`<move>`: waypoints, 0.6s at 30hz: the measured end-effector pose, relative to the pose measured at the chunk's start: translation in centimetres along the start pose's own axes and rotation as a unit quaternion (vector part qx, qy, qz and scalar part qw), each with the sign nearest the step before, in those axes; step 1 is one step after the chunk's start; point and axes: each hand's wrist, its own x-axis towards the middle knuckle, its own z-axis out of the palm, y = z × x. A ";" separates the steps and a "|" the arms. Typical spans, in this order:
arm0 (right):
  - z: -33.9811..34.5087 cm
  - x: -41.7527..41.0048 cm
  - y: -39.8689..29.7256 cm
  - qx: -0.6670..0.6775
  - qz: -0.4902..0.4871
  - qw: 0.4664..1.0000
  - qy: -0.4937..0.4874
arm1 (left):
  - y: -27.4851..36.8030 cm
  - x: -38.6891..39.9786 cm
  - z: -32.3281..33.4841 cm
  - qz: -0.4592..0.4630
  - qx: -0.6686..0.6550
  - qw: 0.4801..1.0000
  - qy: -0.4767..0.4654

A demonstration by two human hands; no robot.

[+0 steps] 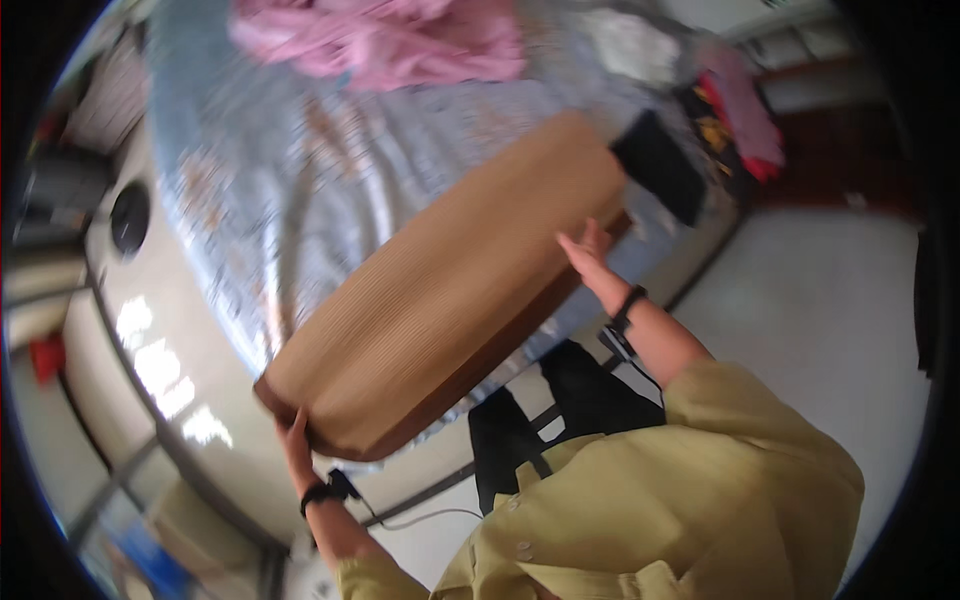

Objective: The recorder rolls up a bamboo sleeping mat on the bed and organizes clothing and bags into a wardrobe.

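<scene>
A long tan piece of finely ribbed fabric (442, 285) with a brown border lies slantwise over the near part of a bed with a grey-blue patterned sheet (420, 161). At its lower left end, my left hand (295, 442) grips the brown edge, its fingers partly hidden by the cloth. My right hand (589, 251) rests near the right end, close to the brown border, with thumb and fingers spread. Just beyond that end lies a flat black item (664, 169). Both wrists wear black bands with small devices and cables.
A heap of pink cloth (382, 37) lies at the far side of the bed, with white cloth (630, 45) to its right. Pink, red and black clothing (739, 120) is at the far right corner. A round black object (130, 219) is on the floor at left.
</scene>
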 end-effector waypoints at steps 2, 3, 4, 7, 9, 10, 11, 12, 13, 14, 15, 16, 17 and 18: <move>-1.1 3.8 1.4 -0.027 0.024 0.999 0.033 | 0.5 0.0 0.5 -0.033 -0.028 0.999 -0.014; -1.6 4.8 0.9 -0.015 0.030 0.999 0.030 | 0.0 -0.1 -1.1 -0.034 -0.020 0.999 -0.010; -2.4 6.7 1.9 -0.012 0.039 0.998 0.043 | -0.5 0.0 -1.6 -0.025 -0.018 1.000 -0.007; -4.7 12.0 5.3 -0.015 -0.015 0.998 0.052 | -0.7 0.6 -0.4 -0.041 -0.010 0.999 -0.004; -4.9 15.0 6.2 0.012 -0.019 0.997 0.071 | -1.0 0.6 -0.6 -0.050 0.011 0.998 0.020; -5.1 16.6 6.6 0.037 -0.030 0.995 0.087 | -1.2 0.7 -0.5 -0.058 0.025 0.997 0.032; -4.9 17.8 6.4 0.077 -0.025 0.994 0.072 | -1.1 0.5 -0.3 -0.071 0.032 0.996 0.032; -5.1 19.1 6.3 0.077 -0.021 0.994 0.076 | -1.1 0.6 -0.5 -0.066 0.039 0.996 0.040; -5.4 20.6 6.4 0.174 -0.032 0.984 0.029 | -1.3 0.9 -0.5 -0.073 0.047 0.995 0.048; -5.2 21.6 6.5 0.271 -0.043 0.961 -0.023 | -1.2 0.9 -0.7 -0.081 0.058 0.993 0.061; -5.3 22.3 7.1 0.260 -0.031 0.964 -0.050 | -1.4 1.0 -0.7 -0.082 0.063 0.993 0.058; -5.4 22.4 8.0 0.260 -0.025 0.964 -0.048 | -1.5 1.2 -0.6 -0.091 0.078 0.990 0.074; -4.5 21.5 8.2 0.265 0.025 0.960 -0.088 | -1.6 0.9 -0.9 -0.104 0.101 0.984 0.101; -4.5 20.9 8.3 0.268 0.073 0.953 -0.124 | -1.7 0.7 -1.1 -0.108 0.111 0.983 0.102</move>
